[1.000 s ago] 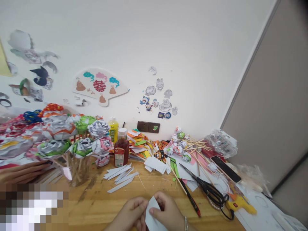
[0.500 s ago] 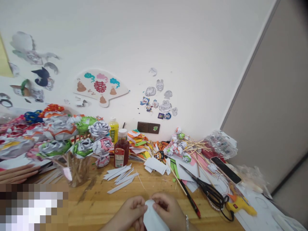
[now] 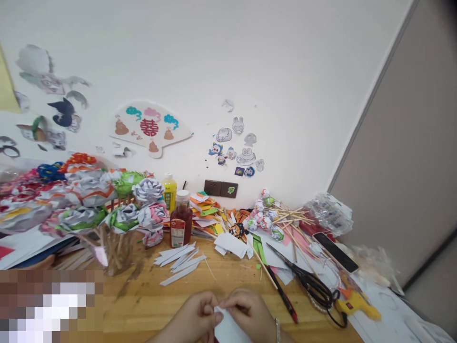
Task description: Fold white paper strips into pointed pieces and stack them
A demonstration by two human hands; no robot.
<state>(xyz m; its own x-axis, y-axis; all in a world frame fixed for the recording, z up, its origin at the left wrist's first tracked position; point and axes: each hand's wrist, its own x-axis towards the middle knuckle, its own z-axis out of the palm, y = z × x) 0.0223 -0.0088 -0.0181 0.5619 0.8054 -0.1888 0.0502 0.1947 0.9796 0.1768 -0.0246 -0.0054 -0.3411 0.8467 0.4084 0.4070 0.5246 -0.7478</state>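
At the bottom edge, over the wooden table [image 3: 143, 300], my left hand [image 3: 194, 317] and my right hand [image 3: 250, 312] meet around a small white piece of paper [image 3: 228, 326]. Both hands have their fingers curled and pinch the paper's top edge between fingertips. A bracelet shows on my right wrist. Just beyond the hands lie several white paper strips [image 3: 180, 262] and a red pen [image 3: 282, 295].
Black scissors [image 3: 309, 281] and a yellow glue gun [image 3: 355, 302] lie at right, beside a phone [image 3: 335, 251]. Paper flowers on sticks [image 3: 117, 219] stand in a holder at left. A red bottle [image 3: 180, 226], a yellow bottle [image 3: 169, 191], and skewers with paper balls [image 3: 276, 219] crowd the back.
My fingers have drawn closer together over the paper's top, and less of the paper shows. A forearm at the left edge has withdrawn almost out of view.
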